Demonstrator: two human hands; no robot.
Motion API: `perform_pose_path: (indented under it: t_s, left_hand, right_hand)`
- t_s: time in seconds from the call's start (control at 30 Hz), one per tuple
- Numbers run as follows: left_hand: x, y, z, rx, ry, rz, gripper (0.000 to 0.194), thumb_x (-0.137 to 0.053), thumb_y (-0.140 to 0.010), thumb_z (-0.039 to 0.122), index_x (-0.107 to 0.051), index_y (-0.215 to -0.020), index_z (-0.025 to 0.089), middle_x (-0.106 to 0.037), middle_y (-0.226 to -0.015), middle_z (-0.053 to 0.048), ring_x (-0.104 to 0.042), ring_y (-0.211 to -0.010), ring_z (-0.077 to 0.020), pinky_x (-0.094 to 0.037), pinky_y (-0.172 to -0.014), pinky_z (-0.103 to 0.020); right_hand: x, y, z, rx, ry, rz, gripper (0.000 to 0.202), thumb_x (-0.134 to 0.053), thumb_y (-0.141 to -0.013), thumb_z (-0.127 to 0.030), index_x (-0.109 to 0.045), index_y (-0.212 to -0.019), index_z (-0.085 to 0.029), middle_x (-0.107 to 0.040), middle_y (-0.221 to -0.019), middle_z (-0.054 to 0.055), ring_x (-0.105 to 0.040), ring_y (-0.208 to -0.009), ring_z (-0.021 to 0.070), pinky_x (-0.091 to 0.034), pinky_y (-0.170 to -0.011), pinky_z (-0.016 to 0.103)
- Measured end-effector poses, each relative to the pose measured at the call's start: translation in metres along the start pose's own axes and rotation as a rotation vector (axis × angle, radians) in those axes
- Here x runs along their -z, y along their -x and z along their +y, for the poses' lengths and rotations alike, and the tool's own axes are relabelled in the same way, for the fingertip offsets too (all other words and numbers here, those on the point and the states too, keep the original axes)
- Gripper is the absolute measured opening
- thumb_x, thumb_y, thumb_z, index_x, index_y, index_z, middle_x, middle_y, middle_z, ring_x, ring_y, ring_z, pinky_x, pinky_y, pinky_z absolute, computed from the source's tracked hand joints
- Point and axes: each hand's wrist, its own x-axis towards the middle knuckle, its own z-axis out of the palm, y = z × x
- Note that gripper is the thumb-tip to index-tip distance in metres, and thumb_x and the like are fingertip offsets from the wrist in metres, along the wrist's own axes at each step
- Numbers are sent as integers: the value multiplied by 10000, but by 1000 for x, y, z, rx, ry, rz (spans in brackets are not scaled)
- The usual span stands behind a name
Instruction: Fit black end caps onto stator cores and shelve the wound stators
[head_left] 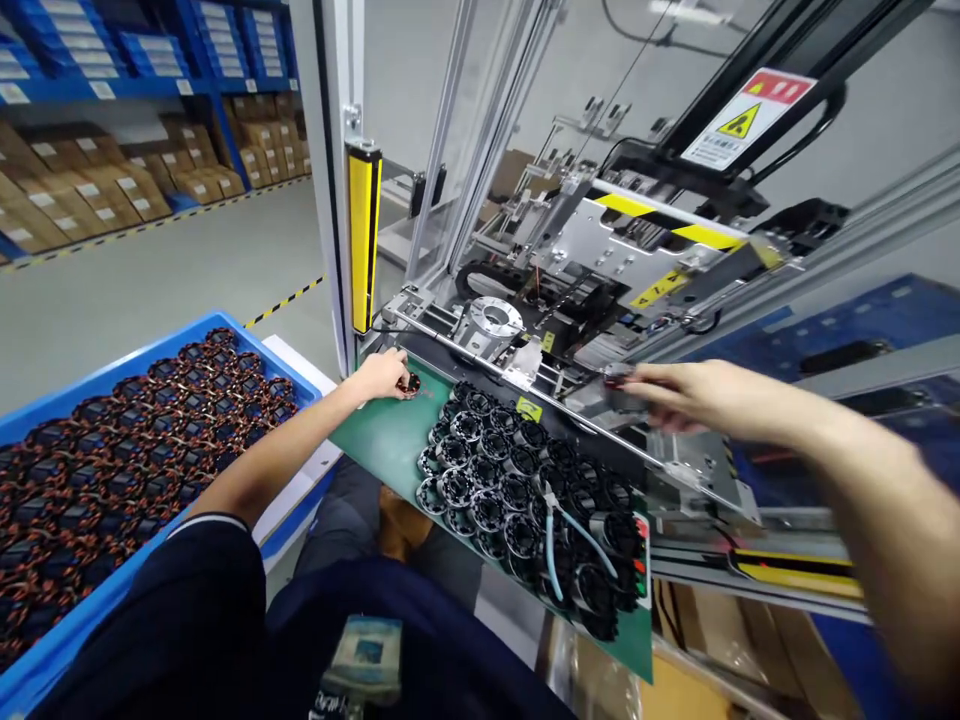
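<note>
- Green matting [386,430] lies beneath your left hand [384,375], whose thumb and fingers pinch a small copper-wound stator core [409,384] just at the mat's far corner.
- Your right hand [679,395], raised over the machine's front edge, appears to grip a dark part [622,390]; blur hides its kind, so you cannot tell whether it is a housing or a fuller assembly.
- Between your hands and nearer your lap, black ring housings [487,470] stand packed in rows on the mat.
- Blue-handled pliers [553,545] rest across those housings, on the near side of your right hand.
- Beyond both hands, and between them, sits a round silver fixture [493,318].
- Outward from your left forearm, a blue tray [225,322] is densely filled with wound stators [150,440].
- As a judgement, much seems left: one core and one part are in hand, against many stators and housings waiting. No finished count can be read here.
</note>
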Motion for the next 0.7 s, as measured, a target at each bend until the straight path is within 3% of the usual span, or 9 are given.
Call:
perform_pose_path:
  t_s: [0.07,0.13,0.2,0.27,0.33,0.43,0.53,0.6,0.7]
  left_hand:
    - [-4,3,-1,6,42,39,199,-879,-954,390,-897,-1092,247,-684,-1421,-144,-632,-1370,-355,-610,-1042,-434]
    - [-7,11,-1,11,85,85,247,-887,-935,359,-892,-1162,262,-668,-1482,-146,-617,-1412,-367,-621,-1083,-445]
    - [-9,26,0,20,129,146,406,-909,-909,322,-849,-1308,284,-603,-1629,-139,-561,-1518,-378,-602,-1193,-481]
    - [-14,48,3,46,176,220,542,-915,-911,311,-782,-1436,301,-499,-1760,-134,-473,-1630,-392,-547,-1306,-543]
    - [-23,75,9,94,231,298,546,-883,-960,346,-739,-1485,300,-456,-1789,-142,-429,-1676,-401,-520,-1347,-597]
    - [-45,117,19,166,314,386,462,-837,-1018,392,-740,-1458,291,-506,-1717,-149,-485,-1644,-383,-538,-1345,-598]
    - [-65,145,29,188,370,424,383,-826,-1035,377,-768,-1402,286,-558,-1655,-134,-563,-1578,-351,-555,-1338,-549]
    - [-70,147,32,186,386,439,354,-808,-1050,364,-773,-1394,288,-569,-1645,-127,-580,-1561,-338,-570,-1318,-524]
    - [-63,126,35,165,376,460,437,-834,-1029,360,-746,-1453,299,-549,-1667,-137,-527,-1604,-358,-549,-1333,-549]
  right_hand:
    - [-35,-1,-46,207,10,-104,361,-574,-1156,-585,-784,-1232,-301,-870,-922,105,-854,-820,260,-688,-835,404]
    - [-69,-10,-93,442,84,-98,412,-571,-1142,-646,-761,-1251,-297,-863,-935,54,-834,-830,253,-655,-832,389]
    - [-98,-26,-136,606,177,-102,387,-567,-1157,-595,-745,-1293,-280,-863,-956,37,-820,-848,240,-622,-840,361]
    - [-121,-47,-172,676,247,-142,338,-578,-1172,-536,-752,-1315,-284,-851,-883,9,-817,-837,221,-602,-860,328]
    - [-141,-72,-199,684,311,-170,312,-621,-1165,-532,-787,-1296,-302,-830,-802,-6,-820,-825,222,-584,-862,314]
    - [-167,-105,-221,670,429,-143,283,-724,-1117,-538,-845,-1246,-316,-890,-991,41,-845,-1004,258,-565,-896,323]
    - [-186,-125,-226,644,511,-136,305,-796,-1084,-511,-859,-1283,-289,-894,-1241,73,-828,-1167,260,-589,-993,354]
    - [-193,-128,-226,613,543,-132,317,-818,-1075,-475,-859,-1287,-242,-889,-1244,89,-829,-1151,257,-617,-1023,396]
    - [-191,-112,-225,568,539,-55,332,-864,-1039,-404,-868,-1322,-232,-897,-1202,112,-840,-1132,298,-623,-976,404]
